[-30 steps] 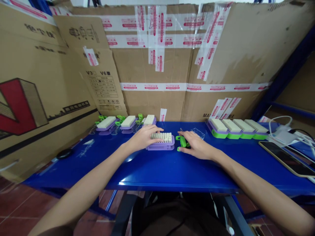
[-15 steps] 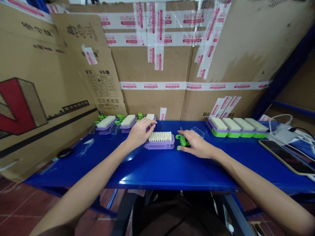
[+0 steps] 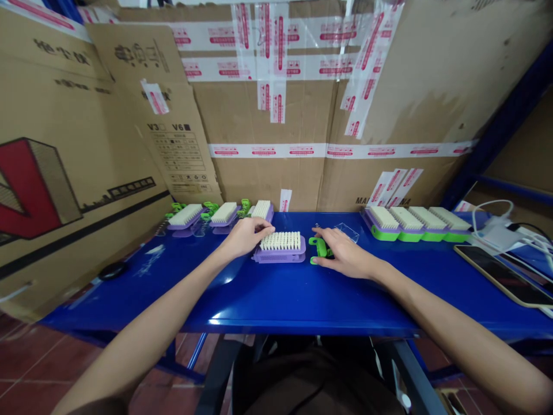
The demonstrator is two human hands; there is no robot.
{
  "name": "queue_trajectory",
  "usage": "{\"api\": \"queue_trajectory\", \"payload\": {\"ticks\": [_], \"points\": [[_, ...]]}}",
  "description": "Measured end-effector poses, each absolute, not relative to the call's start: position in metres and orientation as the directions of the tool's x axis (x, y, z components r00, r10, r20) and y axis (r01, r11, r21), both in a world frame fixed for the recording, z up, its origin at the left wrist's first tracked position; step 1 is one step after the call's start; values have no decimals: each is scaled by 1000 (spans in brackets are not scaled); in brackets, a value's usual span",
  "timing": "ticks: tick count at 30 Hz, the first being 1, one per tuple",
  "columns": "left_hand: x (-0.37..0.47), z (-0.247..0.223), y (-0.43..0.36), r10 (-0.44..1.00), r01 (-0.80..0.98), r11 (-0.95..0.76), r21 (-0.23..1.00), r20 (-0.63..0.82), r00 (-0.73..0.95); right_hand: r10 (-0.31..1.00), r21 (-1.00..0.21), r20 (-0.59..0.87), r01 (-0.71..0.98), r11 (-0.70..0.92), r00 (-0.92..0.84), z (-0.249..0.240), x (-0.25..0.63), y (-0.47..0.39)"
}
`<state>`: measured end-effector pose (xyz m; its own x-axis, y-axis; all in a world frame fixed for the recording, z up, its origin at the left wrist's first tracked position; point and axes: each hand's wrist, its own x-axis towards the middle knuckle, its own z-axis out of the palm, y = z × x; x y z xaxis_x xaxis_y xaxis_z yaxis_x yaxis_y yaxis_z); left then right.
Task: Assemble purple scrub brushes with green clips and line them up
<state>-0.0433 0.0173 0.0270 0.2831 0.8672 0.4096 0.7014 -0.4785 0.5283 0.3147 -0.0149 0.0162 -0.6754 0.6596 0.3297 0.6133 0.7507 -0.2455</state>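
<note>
A purple scrubbing brush (image 3: 280, 242) lies bristles up on the blue table in front of me, its pale bristles in rows and a second purple layer showing below. At its back left corner is my left hand (image 3: 245, 237), thumb and forefinger close together against the brush; the other fingers are partly hidden. Just right of the brush, my right hand (image 3: 344, 253) has its thumb and fingers around a bright green plastic clip-like part (image 3: 320, 248), which its palm partly covers. Behind that hand lie a clear plastic piece (image 3: 348, 232) and a small metal spring (image 3: 317, 226).
Several similar brushes (image 3: 185, 215) with green parts stand along the back left. Assembled purple-and-green brushes (image 3: 404, 222) form a row at the back right. A phone (image 3: 503, 274) and white cables (image 3: 525, 239) lie at the right. A black round object (image 3: 113, 270) sits left; cardboard (image 3: 268, 121) walls the back.
My left hand has moved slightly down and left, from over the brush's back corner, uncovering more of the brush behind. My right hand stays on the green part.
</note>
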Motion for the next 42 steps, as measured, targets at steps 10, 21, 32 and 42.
{"api": "queue_trajectory", "payload": {"ticks": [10, 21, 32, 42], "points": [[-39, 27, 15, 826, 766, -495, 409, 495, 269, 664, -288, 344, 599, 748, -664, 16, 315, -16], [-35, 33, 8, 816, 783, -507, 360, 492, 303, 664, -297, 345, 593, 748, -664, 16, 315, -17], [-38, 35, 8, 808, 808, -516, 284, 474, 349, 672, -320, 327, 591, 740, -665, 18, 314, -19], [-38, 29, 9, 793, 798, -536, 277, 489, 363, 666, -308, 334, 591, 746, -667, 18, 314, -18]]}}
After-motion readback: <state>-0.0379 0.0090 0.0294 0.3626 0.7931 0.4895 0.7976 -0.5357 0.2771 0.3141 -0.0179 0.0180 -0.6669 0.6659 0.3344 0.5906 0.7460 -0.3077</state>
